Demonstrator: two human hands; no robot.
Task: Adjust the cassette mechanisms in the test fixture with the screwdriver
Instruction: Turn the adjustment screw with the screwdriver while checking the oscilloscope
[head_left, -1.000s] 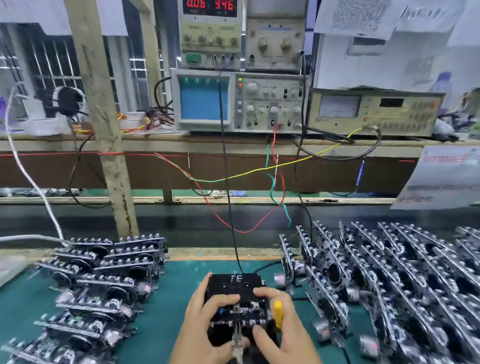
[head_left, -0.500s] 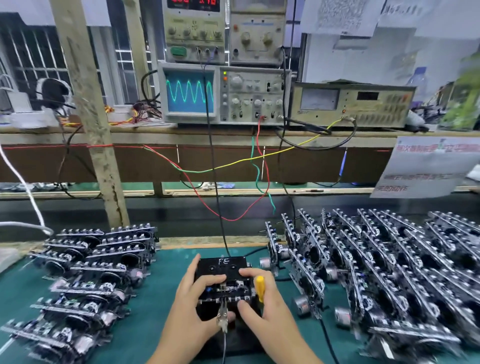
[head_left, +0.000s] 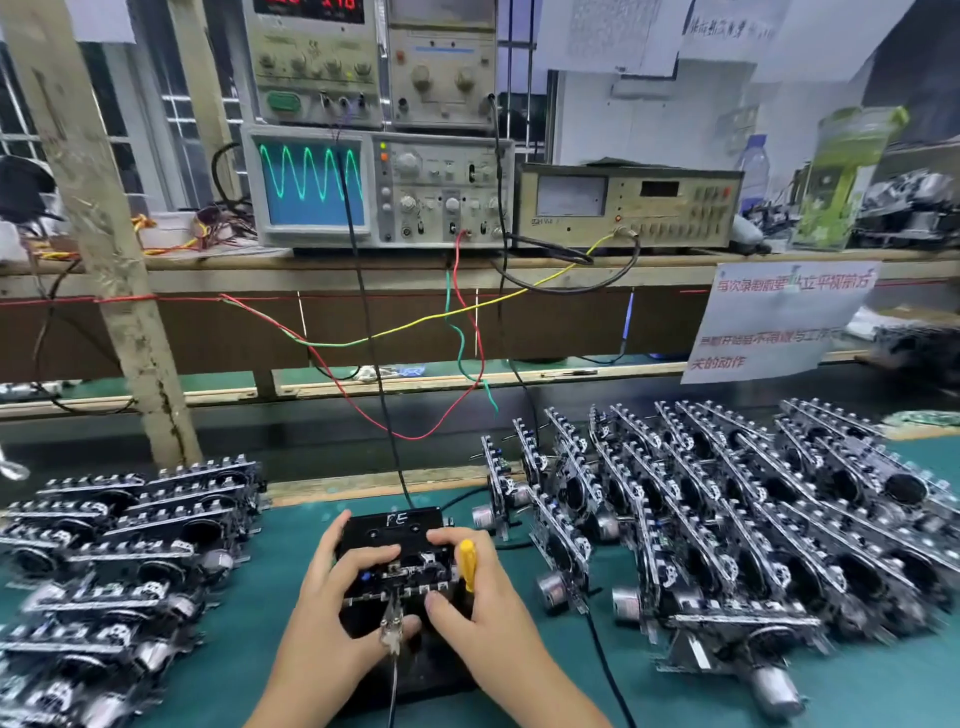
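Note:
A black test fixture (head_left: 397, 527) marked "FE" sits on the green mat at bottom centre, with a cassette mechanism (head_left: 410, 574) seated in its front. My left hand (head_left: 332, 613) wraps the fixture's left side, thumb on the mechanism. My right hand (head_left: 483, 608) presses its right side while holding a yellow-handled screwdriver (head_left: 466, 564) upright against the palm. A metal clip (head_left: 390, 626) on a wire hangs at the mechanism's front edge between my thumbs.
Stacks of cassette mechanisms lie at the left (head_left: 130, 525) and stand in rows at the right (head_left: 727, 509). On the shelf behind, an oscilloscope (head_left: 311, 182) shows a green sine wave. Coloured wires (head_left: 457, 332) and a black cable (head_left: 374, 364) hang toward the fixture. A wooden post (head_left: 104, 249) stands left.
The oscilloscope screen went from blank to a sine wave. The view shifted right and closer. Both hands stay on the fixture in nearly the same grip.

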